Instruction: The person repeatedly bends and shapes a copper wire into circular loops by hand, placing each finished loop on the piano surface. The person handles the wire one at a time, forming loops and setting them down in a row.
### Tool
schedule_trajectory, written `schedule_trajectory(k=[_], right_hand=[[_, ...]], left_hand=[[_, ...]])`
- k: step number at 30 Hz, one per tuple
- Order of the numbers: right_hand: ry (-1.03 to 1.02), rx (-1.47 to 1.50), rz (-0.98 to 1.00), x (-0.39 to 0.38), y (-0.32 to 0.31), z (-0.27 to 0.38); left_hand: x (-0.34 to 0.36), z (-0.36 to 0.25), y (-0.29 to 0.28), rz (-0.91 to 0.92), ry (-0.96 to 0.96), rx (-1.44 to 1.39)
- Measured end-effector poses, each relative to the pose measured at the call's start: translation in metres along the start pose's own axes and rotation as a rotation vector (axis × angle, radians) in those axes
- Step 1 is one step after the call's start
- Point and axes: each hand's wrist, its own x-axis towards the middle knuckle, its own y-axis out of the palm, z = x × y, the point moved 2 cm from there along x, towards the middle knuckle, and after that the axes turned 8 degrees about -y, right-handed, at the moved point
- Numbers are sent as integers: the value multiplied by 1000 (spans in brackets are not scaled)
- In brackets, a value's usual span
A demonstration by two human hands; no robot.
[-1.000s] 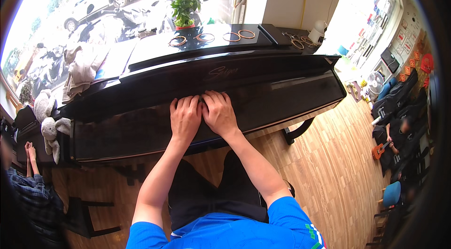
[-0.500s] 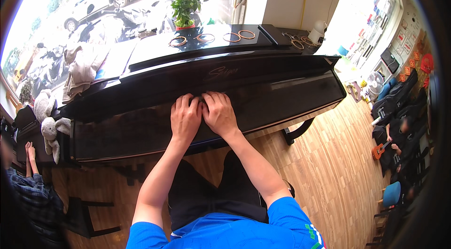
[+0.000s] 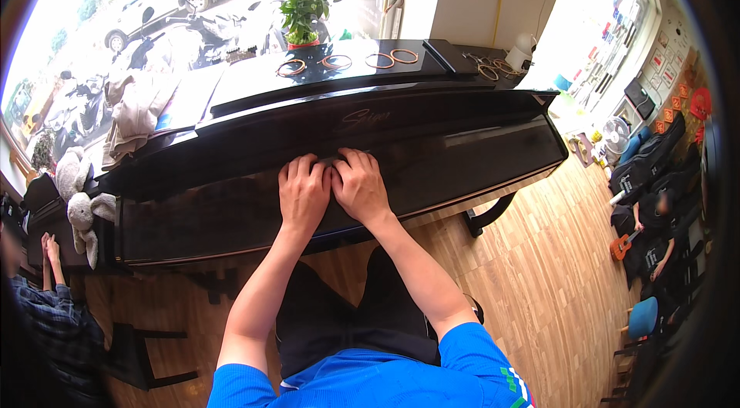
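Before me stands a black upright piano (image 3: 455, 146), the broad lid over its keys lowered. Just left of its middle my left hand (image 3: 303, 188) lies over the lid with the fingers bent. My right hand (image 3: 358, 183) is close beside it, fingers curled, the two hands meeting at the thumbs. A small dark thing seems to sit between the fingertips, but the hands cover most of it and I cannot tell its kind. Copper-coloured coils of wire (image 3: 337, 62) lie on the piano's top panel.
A potted plant (image 3: 302, 0) stands behind the piano by the window. A grey plush rabbit (image 3: 81, 211) and a cloth (image 3: 137, 104) are at the left. A person with a small orange ukulele (image 3: 620, 248) sits far right, near a blue stool (image 3: 641, 317). Another person's hands (image 3: 51, 248) show at left.
My hands stay almost in place, with only slight finger movement. At far right, the person with the ukulele has lowered one hand.
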Motion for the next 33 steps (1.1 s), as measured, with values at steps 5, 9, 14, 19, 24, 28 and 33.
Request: schedule_trajectory(k=[5, 9, 14, 19, 24, 28, 33], right_hand=[[-12, 21, -32, 1, 2, 0], [-4, 30, -12, 1, 1, 1], [-1, 43, -5, 0, 3, -1], [10, 68, -16, 1, 2, 1], [-9, 62, -7, -1, 4, -2], [-9, 57, -15, 0, 5, 1], [-21, 41, -1, -1, 4, -1]], left_hand=[[-1, 2, 4, 17, -14, -23], [-4, 4, 9, 44, -64, -59], [-2, 1, 4, 23, -7, 8], [-2, 3, 5, 61, -10, -22], [-3, 3, 6, 44, -43, -10], [-6, 5, 9, 65, -44, 40], [-4, 4, 10, 24, -27, -27]])
